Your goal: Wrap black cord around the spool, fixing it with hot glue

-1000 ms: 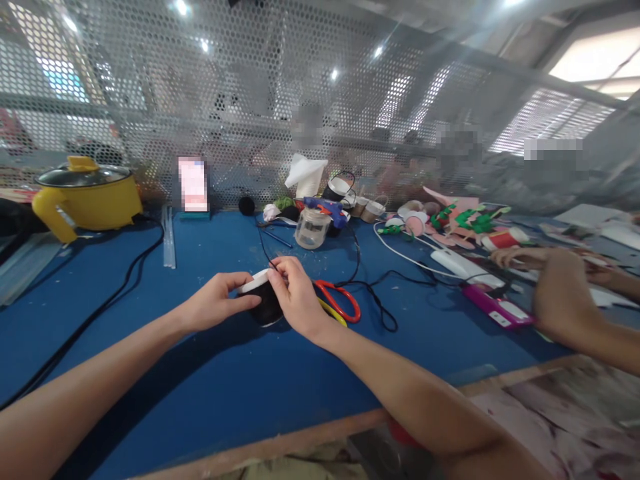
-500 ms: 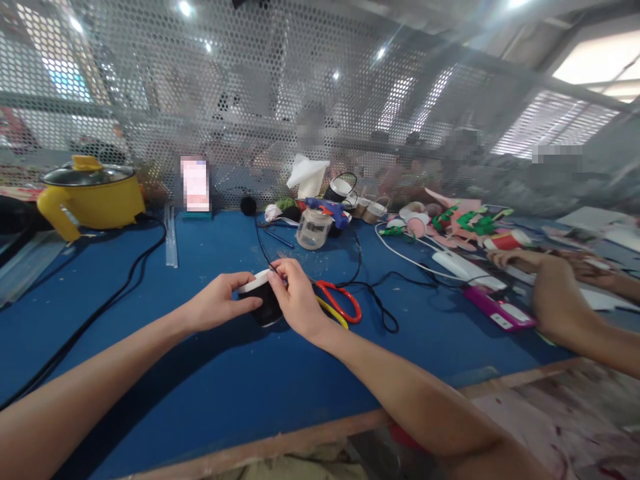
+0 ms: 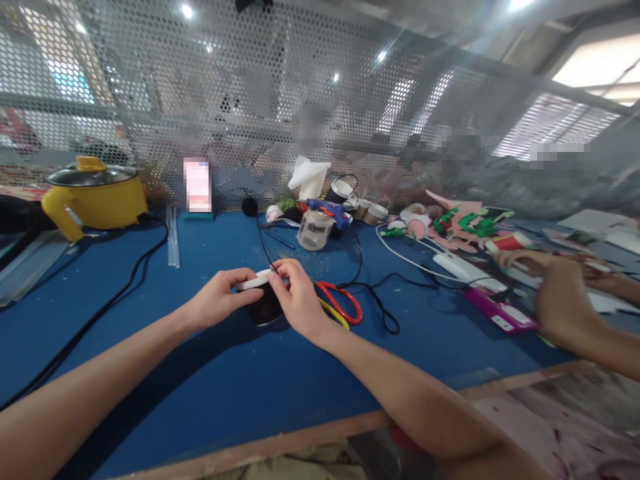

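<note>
Between my hands, just above the blue table, is a small cup point(image 3: 265, 311) with a white rim and a black wrapped side. My left hand point(image 3: 220, 298) is closed on its left side, thumb near and fingers at the rim. My right hand point(image 3: 299, 297) pinches at the right of the rim, where a strand of black yarn point(image 3: 263, 248) meets the cup. That strand runs back towards a black yarn ball point(image 3: 249, 207). Scissors with red and yellow handles point(image 3: 345, 303) lie beside my right hand, their blades hidden.
A yellow electric pot point(image 3: 95, 200) stands at the back left, near a propped phone point(image 3: 198, 185). A clear jar point(image 3: 314, 230) with a blue glue gun point(image 3: 330, 210) is behind the cup. Cables, a purple power strip point(image 3: 500, 312) and a co-worker's hands point(image 3: 530, 263) are at right.
The cup has tilted, so its white rim now looks narrower and flatter. My left thumb sits closer to the rim. My right hand keeps its pinch in nearly the same place.
</note>
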{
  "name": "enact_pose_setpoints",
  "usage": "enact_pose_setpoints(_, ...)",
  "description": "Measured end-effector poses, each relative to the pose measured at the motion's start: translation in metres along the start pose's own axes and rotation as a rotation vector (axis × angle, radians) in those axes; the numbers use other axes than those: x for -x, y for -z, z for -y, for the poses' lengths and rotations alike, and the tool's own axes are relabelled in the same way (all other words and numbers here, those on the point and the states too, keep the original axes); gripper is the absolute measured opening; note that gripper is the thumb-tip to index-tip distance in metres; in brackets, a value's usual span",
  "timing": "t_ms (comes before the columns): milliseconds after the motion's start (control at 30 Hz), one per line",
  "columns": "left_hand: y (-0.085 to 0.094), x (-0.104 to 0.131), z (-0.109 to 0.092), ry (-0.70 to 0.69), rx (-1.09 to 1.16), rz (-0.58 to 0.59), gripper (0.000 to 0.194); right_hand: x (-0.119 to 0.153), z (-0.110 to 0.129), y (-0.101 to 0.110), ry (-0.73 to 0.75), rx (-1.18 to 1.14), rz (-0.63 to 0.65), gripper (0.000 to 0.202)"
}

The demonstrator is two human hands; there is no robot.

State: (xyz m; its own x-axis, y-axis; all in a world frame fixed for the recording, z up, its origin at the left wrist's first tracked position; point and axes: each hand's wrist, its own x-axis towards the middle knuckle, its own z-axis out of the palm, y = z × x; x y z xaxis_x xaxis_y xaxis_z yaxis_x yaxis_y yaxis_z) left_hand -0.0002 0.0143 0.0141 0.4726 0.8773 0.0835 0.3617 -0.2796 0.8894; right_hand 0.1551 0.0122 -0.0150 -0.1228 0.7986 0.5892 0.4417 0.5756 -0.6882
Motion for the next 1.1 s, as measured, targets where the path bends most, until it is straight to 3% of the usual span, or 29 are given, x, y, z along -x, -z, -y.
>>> enact_pose_setpoints(633, 0.003, -0.001, 0.002, -0.035, -0.077, -0.035, 0.022, -0.004, 0.0, -0.003, 0.035, 0.012, 0.035, 0.013)
enact_pose_setpoints(700, 0.004, -0.001, 0.003, -0.031, -0.095, -0.04, 0.022, -0.014, 0.001, 0.007, -0.004, 0.017, 0.024, 0.015)
enact_pose_setpoints(800, 0.007, -0.001, 0.002, -0.01, -0.093, -0.02, 0.022, -0.044, 0.0, 0.041, -0.095, 0.041, -0.056, 0.02)
enact_pose_setpoints(900, 0.008, 0.0, -0.001, 0.011, -0.101, -0.006, 0.023, -0.081, -0.008, 0.083, -0.124, 0.19, -0.252, 0.02)
enact_pose_setpoints(967, 0.009, 0.0, -0.003, 0.02, -0.116, 0.0, 0.022, -0.102, -0.02, 0.104, -0.292, 0.243, -0.341, 0.019)
enact_pose_setpoints(1000, 0.009, 0.001, -0.003, 0.018, -0.122, 0.003, 0.022, -0.11, -0.027, 0.11, -0.44, 0.21, -0.298, 0.023)
enact_pose_setpoints(1100, 0.011, 0.0, -0.002, -0.003, -0.131, 0.005, 0.022, -0.124, -0.047, 0.113, -0.614, 0.131, -0.168, 0.033)
